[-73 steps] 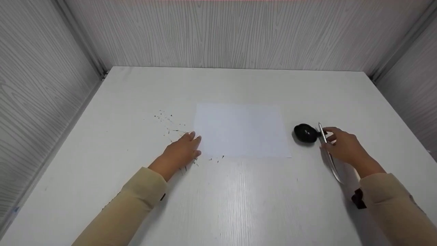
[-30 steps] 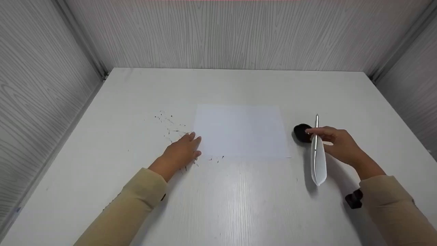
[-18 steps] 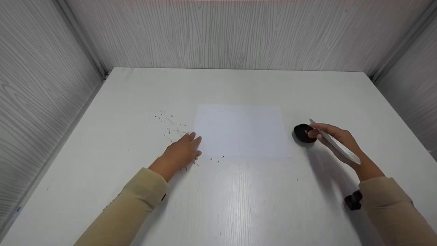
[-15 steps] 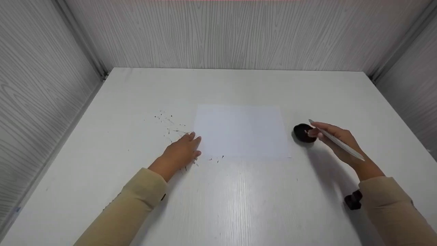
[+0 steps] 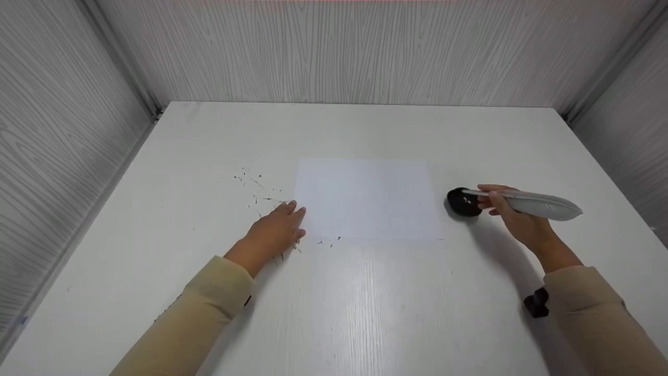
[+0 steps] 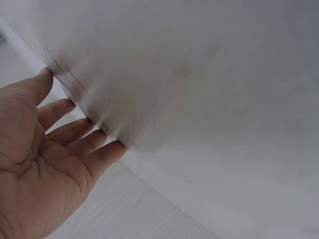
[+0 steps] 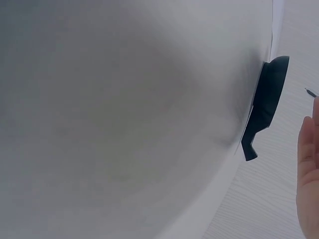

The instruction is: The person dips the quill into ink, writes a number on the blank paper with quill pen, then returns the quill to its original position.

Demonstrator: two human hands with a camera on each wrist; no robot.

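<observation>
- The wood-grained left wall (image 5: 57, 120) rose beside the white tabletop (image 5: 334, 334), bounding my reach on that side.
- A stretch of tabletop lay between that wall and my left sleeve (image 5: 190, 313).
- Dark specks and scratches (image 5: 255, 188) marked the surface just beyond my left hand (image 5: 271, 233).
- My left fingers lay slightly spread and relaxed, their tips at the paper's left edge.
- The white sheet of paper (image 5: 368, 201) lay flat near the middle; tabletop ran from its far edge to the back wall (image 5: 334, 52), and more spread between my forearms.
- Close past its right edge stood the black dish (image 5: 464, 202), apart from the paper.
- My right hand (image 5: 524, 227) pinched the feather quill (image 5: 548, 205), its tip above the dish and its plume pointing right.
- A small black device (image 5: 536, 303) sat beside my right sleeve (image 5: 595, 308).
- Tabletop separated my right hand from the right wall (image 5: 636, 136).
</observation>
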